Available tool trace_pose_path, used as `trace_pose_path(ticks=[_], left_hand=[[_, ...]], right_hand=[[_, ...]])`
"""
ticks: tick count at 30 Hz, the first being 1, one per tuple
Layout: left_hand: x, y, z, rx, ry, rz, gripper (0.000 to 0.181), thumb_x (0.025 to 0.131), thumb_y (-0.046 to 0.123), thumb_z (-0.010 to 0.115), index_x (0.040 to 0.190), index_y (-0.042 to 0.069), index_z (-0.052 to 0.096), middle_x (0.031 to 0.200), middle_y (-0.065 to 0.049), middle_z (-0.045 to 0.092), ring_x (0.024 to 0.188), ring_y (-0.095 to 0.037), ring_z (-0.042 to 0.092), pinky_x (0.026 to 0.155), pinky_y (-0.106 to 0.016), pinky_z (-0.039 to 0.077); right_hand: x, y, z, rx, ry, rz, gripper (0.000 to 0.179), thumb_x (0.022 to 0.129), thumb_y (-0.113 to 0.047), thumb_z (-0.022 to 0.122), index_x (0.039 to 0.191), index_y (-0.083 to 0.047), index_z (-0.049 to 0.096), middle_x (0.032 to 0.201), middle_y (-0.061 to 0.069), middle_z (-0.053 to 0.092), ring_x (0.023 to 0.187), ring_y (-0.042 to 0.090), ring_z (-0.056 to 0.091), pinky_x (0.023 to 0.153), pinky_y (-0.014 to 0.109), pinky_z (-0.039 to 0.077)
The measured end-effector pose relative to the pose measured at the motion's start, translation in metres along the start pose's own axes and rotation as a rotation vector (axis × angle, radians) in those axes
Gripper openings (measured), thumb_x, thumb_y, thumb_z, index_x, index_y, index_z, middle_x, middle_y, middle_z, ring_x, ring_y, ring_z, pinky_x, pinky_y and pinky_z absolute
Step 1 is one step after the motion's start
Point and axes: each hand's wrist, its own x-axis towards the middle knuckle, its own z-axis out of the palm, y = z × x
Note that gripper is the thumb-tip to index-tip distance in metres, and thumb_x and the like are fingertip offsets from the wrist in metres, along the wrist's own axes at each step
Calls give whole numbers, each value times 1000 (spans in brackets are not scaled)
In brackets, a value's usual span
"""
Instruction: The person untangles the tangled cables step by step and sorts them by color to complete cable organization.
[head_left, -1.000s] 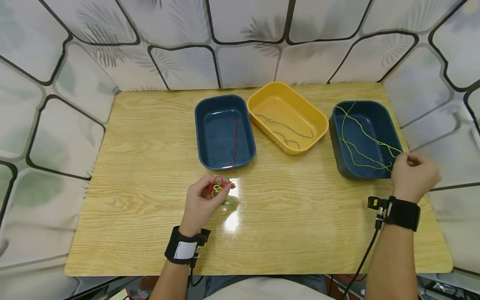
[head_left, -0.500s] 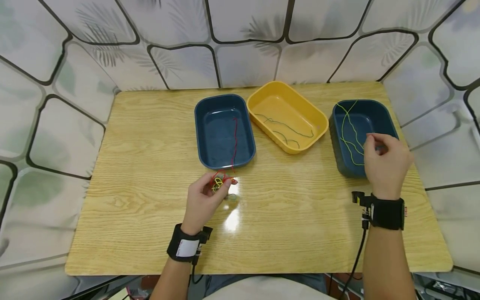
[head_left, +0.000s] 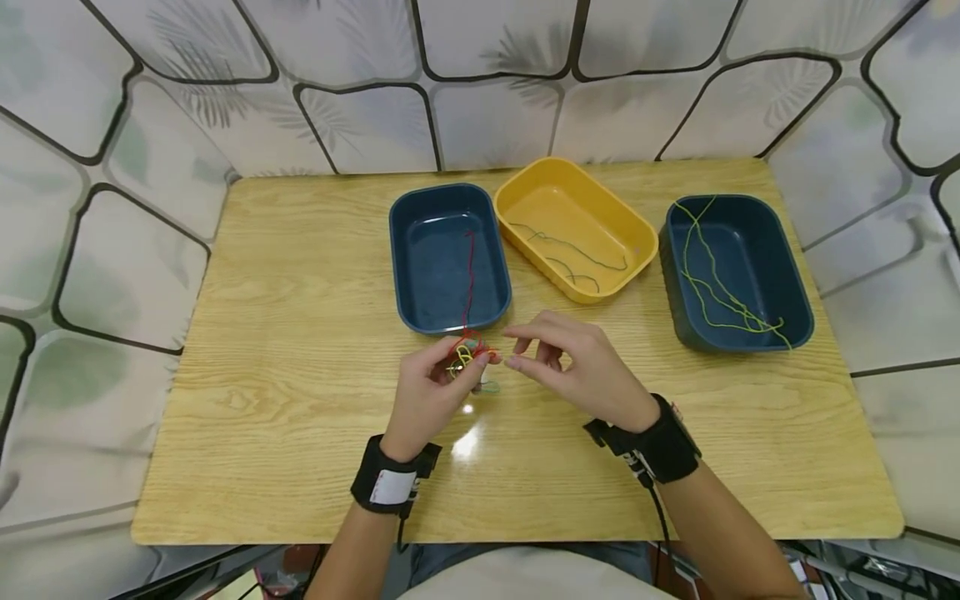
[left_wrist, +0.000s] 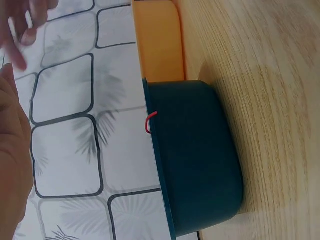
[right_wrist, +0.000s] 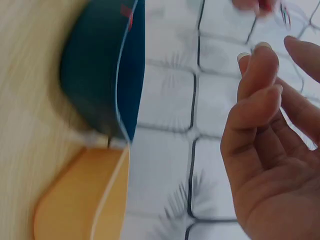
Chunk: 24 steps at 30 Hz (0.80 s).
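Observation:
My left hand (head_left: 431, 400) pinches a small tangle of red, yellow and green threads (head_left: 463, 358) over the table, just in front of the left blue bin (head_left: 416, 267). To its right, my right hand (head_left: 577, 371) has its thumb and forefinger apart near the tangle, with nothing seen between them; the right wrist view shows its fingers (right_wrist: 260, 75) loosely bent. A red thread (head_left: 471, 275) lies in the left blue bin, its end over the front rim. Dark green threads (head_left: 573, 248) rest in the yellow bin (head_left: 566, 200). Yellow-green threads (head_left: 701, 250) drape in the right blue bin (head_left: 776, 258).
All three bins stand along the back of the wood-grain table (head_left: 300, 333). The left blue bin adjoins the yellow one, and the right blue bin sits near the table's right edge. A patterned wall panel (head_left: 495, 125) borders the back.
The right hand has left the yellow-green threads at the right blue bin, where they now lie, and moved left to the tangle. The left hand has shifted slightly right with the tangle.

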Motion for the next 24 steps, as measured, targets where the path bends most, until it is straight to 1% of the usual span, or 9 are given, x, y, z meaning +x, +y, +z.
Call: trace_pose_path(ticks=[2, 4, 8, 11, 13, 15, 18, 20, 24], left_hand=[[0, 0, 1, 6, -19, -5, 15, 92, -6, 70, 105, -2, 73, 82, -7, 70, 47, -18, 56, 39, -21, 40], [-2, -1, 2, 9, -35, -11, 17, 90, -7, 71, 106, -2, 72, 79, -7, 68, 52, -19, 59, 42, -21, 43], [-4, -2, 4, -15, -58, 3, 25, 87, -11, 72, 110, -3, 70, 82, -14, 68, 55, -21, 62, 45, -24, 48], [-4, -2, 5, -31, -60, 13, 25, 87, -11, 72, 111, -3, 69, 88, -19, 69, 56, -23, 62, 45, -26, 49], [-4, -2, 5, -22, -53, 15, 22, 89, -10, 71, 109, -2, 69, 88, -17, 70, 56, -22, 62, 44, -25, 48], [-4, -1, 5, -2, -48, 17, 19, 90, -6, 71, 107, 0, 71, 89, -13, 72, 55, -20, 61, 43, -23, 46], [-4, 0, 4, 40, -54, 24, 17, 90, -5, 73, 106, 1, 72, 84, -8, 72, 53, -19, 60, 43, -22, 46], [-4, 0, 5, 62, -75, 33, 19, 88, -4, 74, 106, 2, 73, 84, -8, 71, 53, -18, 61, 45, -22, 48], [-7, -2, 7, 47, -129, 55, 27, 86, -8, 75, 111, -1, 71, 89, -10, 72, 53, -19, 62, 48, -28, 51]], right_hand=[[2, -5, 8, 52, -13, -14, 28, 89, -7, 78, 116, -12, 74, 94, -10, 66, 69, 6, 56, 59, 24, 48], [4, -8, 12, 71, -4, -33, 25, 88, -6, 78, 113, -12, 75, 93, -9, 65, 70, 7, 55, 59, 24, 47], [5, -9, 15, 41, 26, -65, 16, 90, -3, 76, 103, -12, 76, 85, -8, 63, 68, 6, 52, 58, 23, 43], [5, -9, 14, 12, 33, -72, 13, 92, -3, 74, 101, -13, 76, 82, -9, 60, 67, 5, 50, 56, 23, 42], [4, -9, 13, 19, 32, -71, 13, 94, -3, 71, 103, -11, 76, 82, -8, 61, 67, 5, 51, 57, 24, 44], [4, -10, 13, 48, 34, -65, 16, 95, -2, 69, 107, -10, 75, 84, -6, 63, 68, 6, 53, 59, 24, 46], [5, -11, 13, 91, 40, -55, 18, 94, -3, 70, 111, -10, 74, 90, -4, 66, 70, 7, 56, 61, 24, 48], [6, -12, 14, 97, 41, -54, 16, 93, -6, 73, 109, -12, 75, 92, -6, 65, 71, 8, 56, 62, 25, 48], [7, -14, 16, 69, 40, -62, 11, 91, -6, 76, 98, -14, 74, 92, -8, 63, 72, 7, 54, 61, 24, 45]])
